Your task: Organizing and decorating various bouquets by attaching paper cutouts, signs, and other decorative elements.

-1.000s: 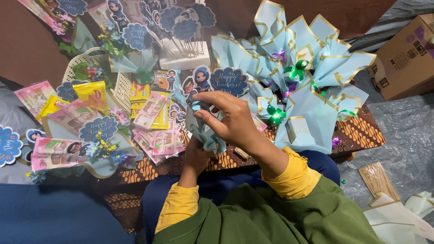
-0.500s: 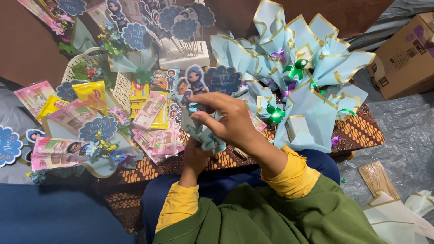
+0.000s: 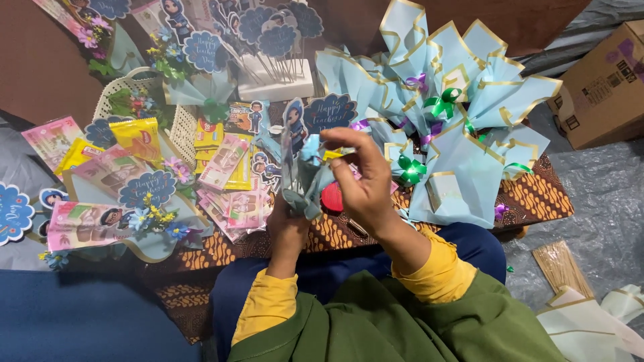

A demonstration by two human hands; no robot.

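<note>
My left hand (image 3: 287, 224) grips the lower stem of a small bouquet (image 3: 303, 175) wrapped in pale blue paper, with a cartoon figure topper and a blue round card sticking up from it. My right hand (image 3: 360, 181) pinches the wrap's upper right side, fingers curled around the paper. A red round object (image 3: 331, 197) shows between my hands, partly hidden. Both hands hover over a brown batik cloth (image 3: 537, 194) on my lap.
Finished blue bouquets (image 3: 456, 100) with gold edges and green ribbons lie right. Snack packets (image 3: 228, 181) and flower cards (image 3: 149, 189) spread left, beside a white basket (image 3: 178, 127). A cardboard box (image 3: 604, 87) stands far right; wooden skewers (image 3: 563, 265) lie lower right.
My right hand has lifted off the bouquet's top and shifted right to pinch the wrap's side, uncovering the figure topper. My left hand keeps its grip below.
</note>
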